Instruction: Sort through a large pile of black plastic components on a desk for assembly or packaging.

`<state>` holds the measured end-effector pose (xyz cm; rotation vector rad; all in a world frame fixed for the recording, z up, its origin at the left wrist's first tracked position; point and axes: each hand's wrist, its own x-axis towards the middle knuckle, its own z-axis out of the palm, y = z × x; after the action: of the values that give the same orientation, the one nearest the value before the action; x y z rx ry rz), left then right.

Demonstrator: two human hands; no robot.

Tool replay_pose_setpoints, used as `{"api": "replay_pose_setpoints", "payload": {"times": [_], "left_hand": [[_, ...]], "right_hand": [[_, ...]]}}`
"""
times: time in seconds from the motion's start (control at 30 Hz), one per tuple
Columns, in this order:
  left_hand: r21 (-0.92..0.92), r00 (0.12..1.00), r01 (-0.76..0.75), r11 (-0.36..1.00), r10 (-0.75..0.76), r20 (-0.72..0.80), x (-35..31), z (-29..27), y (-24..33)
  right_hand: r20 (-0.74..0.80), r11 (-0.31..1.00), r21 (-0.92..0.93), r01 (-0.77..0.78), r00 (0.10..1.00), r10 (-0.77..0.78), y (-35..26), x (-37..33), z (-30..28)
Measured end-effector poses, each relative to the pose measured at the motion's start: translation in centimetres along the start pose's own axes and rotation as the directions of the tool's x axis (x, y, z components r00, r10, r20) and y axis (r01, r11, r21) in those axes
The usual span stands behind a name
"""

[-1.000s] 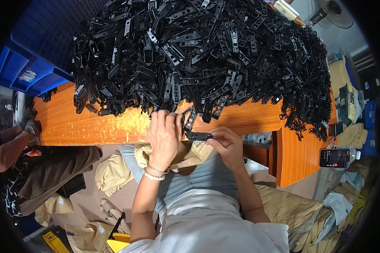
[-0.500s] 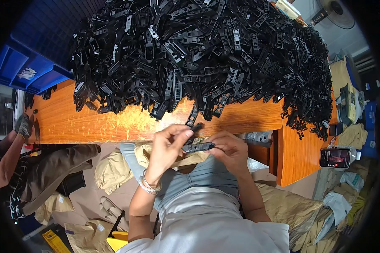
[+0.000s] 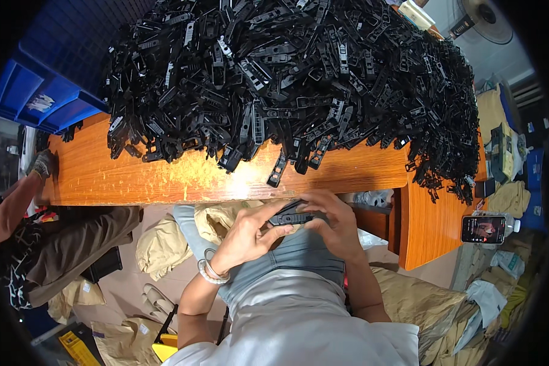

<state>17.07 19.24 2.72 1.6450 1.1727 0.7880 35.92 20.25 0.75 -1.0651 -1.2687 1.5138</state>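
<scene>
Just off the table's near edge, above my lap, a black slotted plastic part [image 3: 291, 218] is gripped from both sides. The fingers and thumb of my left hand [image 3: 245, 233] are closed on its left end. My right hand [image 3: 334, 227] pinches its right end, fingers bent over the top. Whether it is one piece or two laid together I cannot tell, since my fingers cover both ends. A loose black slotted part [image 3: 277, 169] lies on the table just beyond my hands, at the foot of a large heap of similar black plastic parts [image 3: 274, 79].
The wooden table [image 3: 104, 177] bears the heap. Blue bins [image 3: 43, 97] stand at the far left. A co-worker's gloved hand [image 3: 43, 163] rests near the table's left end. A phone [image 3: 484, 229] stands at the right, with brown bags [image 3: 409, 299] below and a fan [image 3: 488, 21] behind.
My hands have drawn together and slightly nearer me; the dark piece held upright in my left hand now lies against the other part. The co-worker's arm has shifted up.
</scene>
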Motion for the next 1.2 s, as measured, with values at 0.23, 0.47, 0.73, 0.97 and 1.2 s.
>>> {"api": "replay_pose_setpoints", "payload": {"times": [0.23, 0.47, 0.73, 0.97, 1.2], "left_hand": [[-0.232, 0.999, 0.039, 0.972, -0.039, 0.004, -0.7, 0.4, -1.3], [0.290, 0.890, -0.018, 0.957, 0.148, -0.431, -0.8, -2.8, -2.8], [0.756, 0.752, 0.337, 0.561, 0.323, -0.575, 2.0, -7.9, -5.0], [0.814, 0.777, 0.220, 0.537, 0.409, -0.479, 1.3, -7.8, -6.3], [0.789, 0.713, 0.214, 0.576, 0.459, -0.529, 0.5, -5.4, -7.4]], "right_hand": [[0.059, 0.993, -0.102, 0.055, 0.997, -0.049, 0.1, -0.1, -0.4], [0.157, 0.923, -0.353, -0.154, 0.962, 0.221, 3.3, -1.3, 0.6], [0.031, 0.984, -0.169, -0.064, 0.997, 0.070, 5.8, -2.4, 0.7], [-0.231, 0.954, -0.291, -0.074, 0.973, 0.005, 4.6, -3.5, -2.8], [-0.519, 0.424, -0.855, -0.299, 0.488, -0.702, 1.1, -3.6, -13.0]]}}
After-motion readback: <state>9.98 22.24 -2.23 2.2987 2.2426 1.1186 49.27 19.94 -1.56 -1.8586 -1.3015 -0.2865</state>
